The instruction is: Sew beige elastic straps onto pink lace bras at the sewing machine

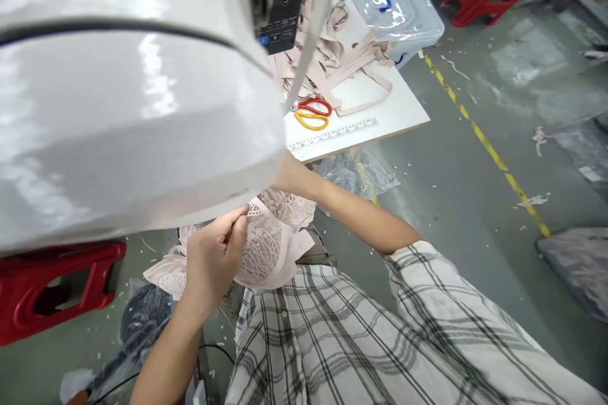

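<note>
My left hand (216,253) pinches the top edge of a pale pink lace fabric piece (268,247) held over my lap, just below the white sewing machine body (123,95). My right forearm (351,209) reaches up and left behind the machine; the right hand itself is hidden by the machine. More lace lies bunched under the left hand. My plaid shirt fills the lower right.
A white table (403,107) carries pink elastic strips (346,63), red and yellow scissors (313,112) and a printed ruler along its edge. A clear plastic bin (403,6) sits beyond. Red stools (52,288) stand at left and top right. A yellow floor line (489,145) runs diagonally.
</note>
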Action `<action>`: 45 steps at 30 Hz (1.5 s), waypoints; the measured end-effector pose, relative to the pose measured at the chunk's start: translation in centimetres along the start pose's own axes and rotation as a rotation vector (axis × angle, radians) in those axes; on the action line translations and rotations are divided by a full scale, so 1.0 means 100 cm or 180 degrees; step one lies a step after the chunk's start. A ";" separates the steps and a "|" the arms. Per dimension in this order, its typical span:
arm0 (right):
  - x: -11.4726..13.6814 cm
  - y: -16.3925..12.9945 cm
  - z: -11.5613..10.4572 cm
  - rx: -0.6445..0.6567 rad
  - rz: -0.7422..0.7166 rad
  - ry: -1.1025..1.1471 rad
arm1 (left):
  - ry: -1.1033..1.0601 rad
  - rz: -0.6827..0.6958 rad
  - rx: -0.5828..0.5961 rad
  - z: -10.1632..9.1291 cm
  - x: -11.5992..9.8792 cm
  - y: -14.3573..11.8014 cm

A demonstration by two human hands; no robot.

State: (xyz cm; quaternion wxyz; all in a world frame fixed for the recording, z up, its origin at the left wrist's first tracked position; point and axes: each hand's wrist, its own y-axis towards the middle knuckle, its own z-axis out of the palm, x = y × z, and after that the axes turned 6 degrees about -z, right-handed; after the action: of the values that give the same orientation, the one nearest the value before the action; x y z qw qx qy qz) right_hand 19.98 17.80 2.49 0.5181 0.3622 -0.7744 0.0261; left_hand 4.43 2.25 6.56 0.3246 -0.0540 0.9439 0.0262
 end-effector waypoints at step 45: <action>-0.008 -0.014 0.015 -0.0624 -0.0299 0.0122 | 0.0905 0.1009 -0.1213 0.041 0.002 -0.025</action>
State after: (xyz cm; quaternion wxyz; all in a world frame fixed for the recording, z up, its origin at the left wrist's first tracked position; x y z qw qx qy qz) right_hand 19.78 16.61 0.71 0.5664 0.3451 -0.7453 -0.0672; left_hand 7.08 0.12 3.18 0.1649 0.0311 0.9547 0.2457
